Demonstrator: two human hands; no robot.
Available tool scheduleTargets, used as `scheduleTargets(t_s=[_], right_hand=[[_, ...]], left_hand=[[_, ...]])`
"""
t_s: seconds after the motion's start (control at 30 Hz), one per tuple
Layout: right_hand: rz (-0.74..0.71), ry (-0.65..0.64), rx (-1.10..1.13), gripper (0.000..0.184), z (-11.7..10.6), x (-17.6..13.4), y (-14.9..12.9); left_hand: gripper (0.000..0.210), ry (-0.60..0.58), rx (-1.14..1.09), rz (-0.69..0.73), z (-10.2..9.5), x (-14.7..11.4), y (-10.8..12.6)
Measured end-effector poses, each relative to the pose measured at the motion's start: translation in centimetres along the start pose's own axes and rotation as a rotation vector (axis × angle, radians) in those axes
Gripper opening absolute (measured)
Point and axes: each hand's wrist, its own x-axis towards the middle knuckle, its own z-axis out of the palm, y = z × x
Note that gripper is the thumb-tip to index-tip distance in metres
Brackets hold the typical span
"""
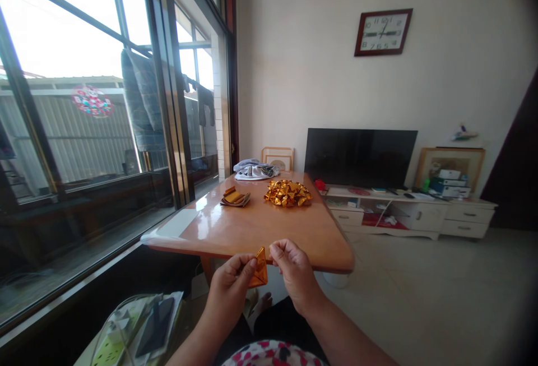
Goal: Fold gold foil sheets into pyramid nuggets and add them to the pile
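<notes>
My left hand (233, 282) pinches a folded piece of shiny gold foil paper (260, 272) between thumb and fingers, in front of the table's near edge. The piece has a pointed top and crease lines across its face. Just to its right, my right hand (294, 270) is closed with thumb and forefinger together, its tips close to the foil. Whether anything is between those fingertips I cannot make out. Beyond my hands, a heap of folded gold foil pieces (288, 193) lies on the wooden table (252, 231). Left of the heap is a small stack of flat gold-and-brown sheets (235, 197).
Folded cloth (255, 170) lies at the table's far end. At lower left, a stand holds a phone (155, 327) and a green power strip (111, 346) with cables. A window (84, 130) runs along the left. Against the wall, a television (361, 157) stands on a white cabinet (428, 214).
</notes>
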Motion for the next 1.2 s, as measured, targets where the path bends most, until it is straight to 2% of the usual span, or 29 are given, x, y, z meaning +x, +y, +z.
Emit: scheduleTargets(t_s=[0.13, 0.43, 0.63, 0.87, 1.03, 1.2], right_hand=[[0.024, -0.107, 0.027, 0.030, 0.0, -0.1, -0.3], [0.083, -0.104, 0.027, 0.028, -0.3, -0.1, -0.1], [0.089, -0.190, -0.055, 0.030, -1.0, 0.4, -0.4], [0.085, -0.079, -0.024, 0.030, -1.4, 0.7, -0.1], [0.139, -0.069, 0.022, 0.029, -1.5, 0.9, 0.4], [0.197, -0.046, 0.140, 0.028, -1.7, 1.4, 0.9]], left_hand=[[0.037, -0.038, -0.057, -0.034, 0.1, 0.0, 0.2], [0.033, -0.132, -0.114, -0.071, 0.3, -0.2, 0.3], [0.033, -0.145, -0.135, -0.100, 0.1, -0.3, 0.1], [0.029, -0.175, -0.240, -0.114, -1.0, 0.0, 0.1], [0.033, -0.213, -0.428, -0.137, -1.7, -0.2, 0.3], [0.041, -0.268, -0.497, -0.119, -3.1, -0.3, 0.3]])
